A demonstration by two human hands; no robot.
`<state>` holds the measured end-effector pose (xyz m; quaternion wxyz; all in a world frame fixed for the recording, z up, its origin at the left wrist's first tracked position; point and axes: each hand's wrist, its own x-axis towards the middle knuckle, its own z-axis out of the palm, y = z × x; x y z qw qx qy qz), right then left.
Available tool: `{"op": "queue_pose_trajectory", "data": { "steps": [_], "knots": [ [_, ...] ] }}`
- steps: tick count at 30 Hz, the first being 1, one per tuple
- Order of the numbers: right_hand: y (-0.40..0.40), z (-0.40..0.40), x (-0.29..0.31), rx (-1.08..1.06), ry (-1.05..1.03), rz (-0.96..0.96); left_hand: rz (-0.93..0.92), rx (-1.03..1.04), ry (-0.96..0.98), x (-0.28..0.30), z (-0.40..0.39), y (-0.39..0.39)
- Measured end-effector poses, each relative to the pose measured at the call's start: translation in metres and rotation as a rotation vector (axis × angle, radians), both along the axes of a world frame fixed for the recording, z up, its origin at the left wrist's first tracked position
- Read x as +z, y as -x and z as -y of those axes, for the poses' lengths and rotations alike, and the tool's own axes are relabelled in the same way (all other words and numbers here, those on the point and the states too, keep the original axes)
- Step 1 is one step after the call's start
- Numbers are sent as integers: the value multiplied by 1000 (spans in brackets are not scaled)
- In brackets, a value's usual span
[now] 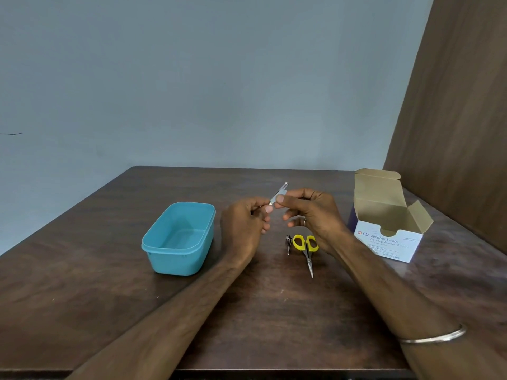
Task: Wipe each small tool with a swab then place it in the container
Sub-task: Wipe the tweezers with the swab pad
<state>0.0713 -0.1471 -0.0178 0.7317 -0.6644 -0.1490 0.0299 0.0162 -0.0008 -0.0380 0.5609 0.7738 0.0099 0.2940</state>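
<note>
The left hand pinches one end of a slim silver metal tool, steadying it while the right hand pinches a pale swab around its middle to wipe it. The empty turquoise plastic container waits just left of the left hand.

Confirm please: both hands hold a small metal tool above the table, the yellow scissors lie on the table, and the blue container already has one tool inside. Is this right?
One detail is wrong. The head view shows the blue container empty, with no tool inside. The rest stands: the left hand and right hand hold a small metal tool above the table, and the yellow scissors lie on it.
</note>
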Motion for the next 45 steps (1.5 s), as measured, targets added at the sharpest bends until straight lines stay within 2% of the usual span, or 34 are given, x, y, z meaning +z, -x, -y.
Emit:
{"op": "queue_pose_trajectory", "data": {
  "steps": [23, 45],
  "knots": [
    [6, -4, 1, 30, 68, -15, 23, -39, -39, 3, 4, 3],
    [-5, 7, 3, -48, -89, -65, -31, -20, -57, 0, 3, 2]
  ]
}}
